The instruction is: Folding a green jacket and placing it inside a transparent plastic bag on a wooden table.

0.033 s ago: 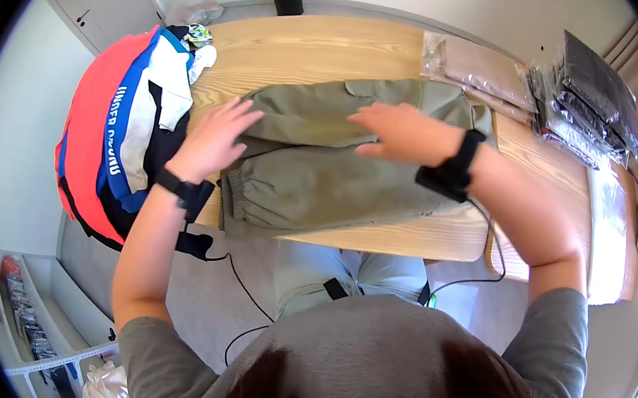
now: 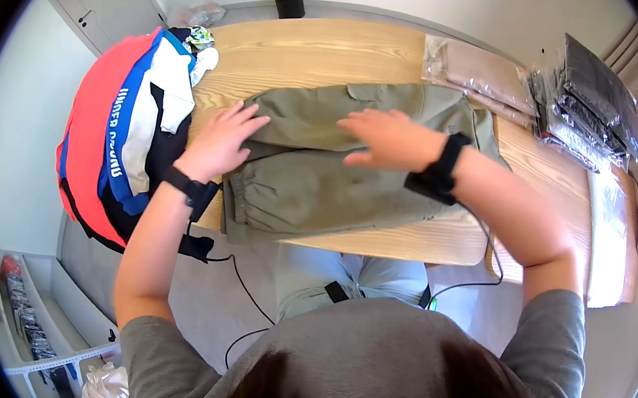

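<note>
A pair of olive-green trousers (image 2: 312,194) lies stretched sideways across the wooden table, wrinkled, with one leg above the other. The gathered elastic cuff of the nearer leg is at the left, and a pocket flap shows on the farther leg. My left hand (image 2: 219,138) rests at the left end of the farther leg, its fingers apart on the cloth's edge. Over the middle of the trousers, my right hand (image 2: 391,138) is flat with fingers stretched out and slightly blurred. Whether it presses on the cloth I cannot tell. Neither hand grasps anything.
A heap of red, blue, white and black clothing (image 2: 120,131) stands at the table's left. Bagged garments (image 2: 491,76) lie at the far right, beside a stack of dark packages (image 2: 598,92). Black cables (image 2: 232,268) trail from both wristbands. A black bin (image 2: 289,2) stands behind the table.
My right hand has shifted slightly to the left over the trousers. My left hand has moved a little to the right at the leg's end.
</note>
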The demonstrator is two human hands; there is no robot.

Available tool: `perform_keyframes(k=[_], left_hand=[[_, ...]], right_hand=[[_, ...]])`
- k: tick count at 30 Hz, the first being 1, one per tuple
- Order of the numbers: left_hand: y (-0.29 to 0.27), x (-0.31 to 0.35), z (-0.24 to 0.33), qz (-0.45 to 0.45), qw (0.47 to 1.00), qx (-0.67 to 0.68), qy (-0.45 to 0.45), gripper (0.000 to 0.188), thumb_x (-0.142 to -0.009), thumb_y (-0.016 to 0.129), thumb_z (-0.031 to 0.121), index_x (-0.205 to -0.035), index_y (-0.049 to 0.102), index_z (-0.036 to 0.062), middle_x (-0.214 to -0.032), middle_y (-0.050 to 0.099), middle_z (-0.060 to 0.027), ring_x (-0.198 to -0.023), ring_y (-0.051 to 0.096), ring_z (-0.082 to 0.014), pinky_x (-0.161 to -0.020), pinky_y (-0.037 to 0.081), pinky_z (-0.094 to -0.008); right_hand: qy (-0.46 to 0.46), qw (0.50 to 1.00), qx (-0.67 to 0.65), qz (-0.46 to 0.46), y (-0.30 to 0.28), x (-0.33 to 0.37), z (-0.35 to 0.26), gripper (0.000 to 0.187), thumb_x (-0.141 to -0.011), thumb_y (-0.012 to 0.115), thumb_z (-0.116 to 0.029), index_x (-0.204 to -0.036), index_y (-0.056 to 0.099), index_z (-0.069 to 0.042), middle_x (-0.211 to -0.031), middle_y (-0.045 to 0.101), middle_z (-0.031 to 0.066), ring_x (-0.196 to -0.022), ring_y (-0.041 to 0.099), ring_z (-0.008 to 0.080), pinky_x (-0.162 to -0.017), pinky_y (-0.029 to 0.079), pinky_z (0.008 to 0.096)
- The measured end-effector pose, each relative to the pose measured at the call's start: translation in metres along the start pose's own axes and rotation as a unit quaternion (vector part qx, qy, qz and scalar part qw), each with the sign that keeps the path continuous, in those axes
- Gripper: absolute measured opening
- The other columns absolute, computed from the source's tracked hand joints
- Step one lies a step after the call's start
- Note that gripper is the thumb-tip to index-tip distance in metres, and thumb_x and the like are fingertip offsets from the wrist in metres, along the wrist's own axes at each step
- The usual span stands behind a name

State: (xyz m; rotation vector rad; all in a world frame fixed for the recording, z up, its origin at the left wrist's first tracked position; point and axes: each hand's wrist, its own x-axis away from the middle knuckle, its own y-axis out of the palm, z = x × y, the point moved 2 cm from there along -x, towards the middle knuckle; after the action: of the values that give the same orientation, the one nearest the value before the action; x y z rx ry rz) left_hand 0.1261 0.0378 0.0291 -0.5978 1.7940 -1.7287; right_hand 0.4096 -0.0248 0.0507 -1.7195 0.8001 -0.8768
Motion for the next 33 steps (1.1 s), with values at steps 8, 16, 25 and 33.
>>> perform_keyframes(k=[8,16,25,33], left_hand=[[0.018,-0.009,-0.007,0.112,0.993,-0.028,0.011,0.039,-0.078,0.051,0.000,-0.115,0.058,0.0069,-0.114,0.063,-0.0111,-0.117,0.054,-0.0281,-0.098,0.043,-0.0395],[0.035,0.019,-0.001,0.039,0.999,-0.019,0.002,0.040,-0.077,0.052,0.000,-0.116,0.060,0.0083,-0.121,0.060,-0.0075,-0.120,0.051,-0.0264,-0.095,0.044,-0.0375],[0.025,0.005,-0.016,0.034,0.976,0.202,-0.070,0.044,-0.078,0.060,0.014,-0.122,0.057,0.0090,-0.130,0.051,-0.0119,-0.122,0.045,-0.0321,-0.097,0.041,-0.0367],[0.055,0.006,-0.023,-0.211,0.961,0.086,-0.155,0.074,-0.089,0.046,0.057,-0.149,0.018,0.0251,-0.155,-0.002,-0.0155,-0.142,0.002,-0.0372,-0.112,0.018,-0.0481]], right_hand=[[0.044,0.998,0.002,0.046,0.046,-0.037,-0.003,0.051,-0.086,0.049,-0.010,-0.136,0.041,-0.012,-0.141,0.040,0.0081,-0.130,0.038,0.0280,-0.104,0.029,0.0566],[0.053,0.998,0.008,-0.023,0.052,-0.036,0.005,0.058,-0.087,0.048,-0.008,-0.142,0.035,-0.017,-0.150,0.028,0.0081,-0.139,0.025,0.0277,-0.107,0.024,0.0589],[0.015,0.979,-0.143,0.144,0.007,-0.051,0.039,0.060,-0.087,0.054,-0.049,-0.134,0.046,-0.012,-0.134,0.048,0.0177,-0.125,0.044,0.0337,-0.102,0.037,0.0446],[0.320,0.944,0.000,-0.076,0.040,-0.035,0.082,0.085,-0.084,0.035,-0.072,-0.150,0.007,-0.026,-0.157,0.001,0.0080,-0.144,0.003,0.0320,-0.108,0.015,0.0628]])
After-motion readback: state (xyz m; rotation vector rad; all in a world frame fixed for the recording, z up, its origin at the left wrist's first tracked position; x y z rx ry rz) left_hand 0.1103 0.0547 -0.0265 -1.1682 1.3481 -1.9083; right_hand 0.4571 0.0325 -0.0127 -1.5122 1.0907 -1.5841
